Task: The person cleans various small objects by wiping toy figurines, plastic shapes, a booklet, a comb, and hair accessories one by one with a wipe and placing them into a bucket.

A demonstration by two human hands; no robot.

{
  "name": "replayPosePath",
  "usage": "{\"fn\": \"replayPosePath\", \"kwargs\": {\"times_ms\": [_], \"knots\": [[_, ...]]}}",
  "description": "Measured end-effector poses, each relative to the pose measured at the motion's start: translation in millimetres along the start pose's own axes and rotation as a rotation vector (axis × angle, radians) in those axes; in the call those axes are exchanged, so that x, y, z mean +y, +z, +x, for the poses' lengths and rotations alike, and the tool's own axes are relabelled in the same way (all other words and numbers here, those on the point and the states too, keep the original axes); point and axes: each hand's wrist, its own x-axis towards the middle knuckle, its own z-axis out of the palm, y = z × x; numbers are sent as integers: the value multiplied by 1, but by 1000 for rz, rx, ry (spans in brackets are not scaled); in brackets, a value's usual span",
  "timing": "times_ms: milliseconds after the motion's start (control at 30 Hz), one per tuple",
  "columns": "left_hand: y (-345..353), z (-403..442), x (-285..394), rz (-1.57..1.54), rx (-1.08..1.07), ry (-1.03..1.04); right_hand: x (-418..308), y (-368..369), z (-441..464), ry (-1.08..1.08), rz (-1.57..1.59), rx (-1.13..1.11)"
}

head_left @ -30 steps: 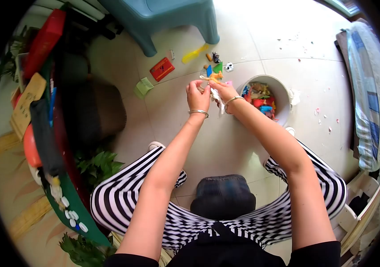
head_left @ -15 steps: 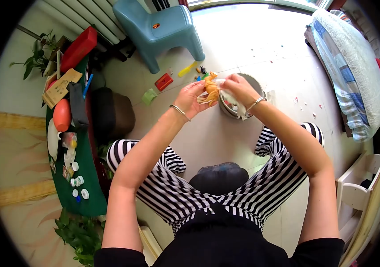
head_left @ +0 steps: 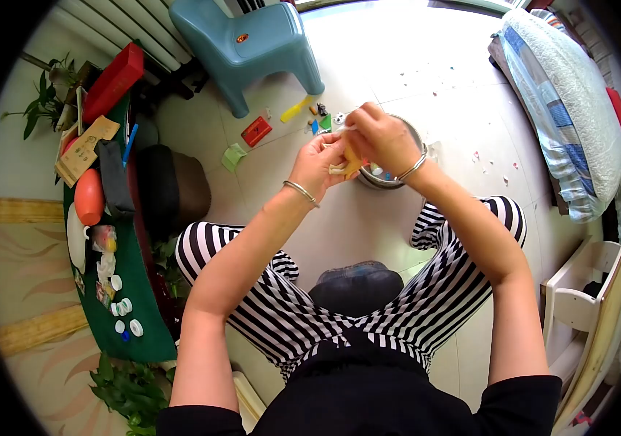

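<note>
Okay, looks like the wiping step: left hand (head_left: 319, 166) grips one orange toy (head_left: 354, 160) near one bucket (head_left: 413, 129); right hand (head_left: 383, 139) pinches one white scrap (head_left: 347, 128) at its far end. Next move probably calls for a steady left hold. Floor (head_left: 368, 229): one red box (head_left: 256, 131), one yellow strip (head_left: 296, 108), one chair (head_left: 270, 45).

Left fingers (head_left: 328, 143) curl close beside right fingers (head_left: 361, 118).

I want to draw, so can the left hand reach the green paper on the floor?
Probably not while holding the orange toy; otherwise only bare floor seems to lie between the left hand and the green paper.
</note>
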Motion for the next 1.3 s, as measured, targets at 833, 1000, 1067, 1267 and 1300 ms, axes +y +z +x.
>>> {"fn": "replayPosePath", "kwargs": {"times_ms": [833, 1000, 1067, 1267, 1300], "knots": [[-20, 4, 12, -434, 77, 181, -10, -2, 0, 87, 53, -75], [-23, 8, 6, -468, -13, 151, -7, 10, 0, 385, 576, -134], [-23, 11, -1, -495, -20, 91, -15, 19, -4, 339, 716, -120], [-16, -2, 6, -420, -164, -84, -16, 1, 12, 88, 381, -88], [-17, -3, 8, -456, -235, -100, -13, -5, 16, 246, 350, -108]]}}
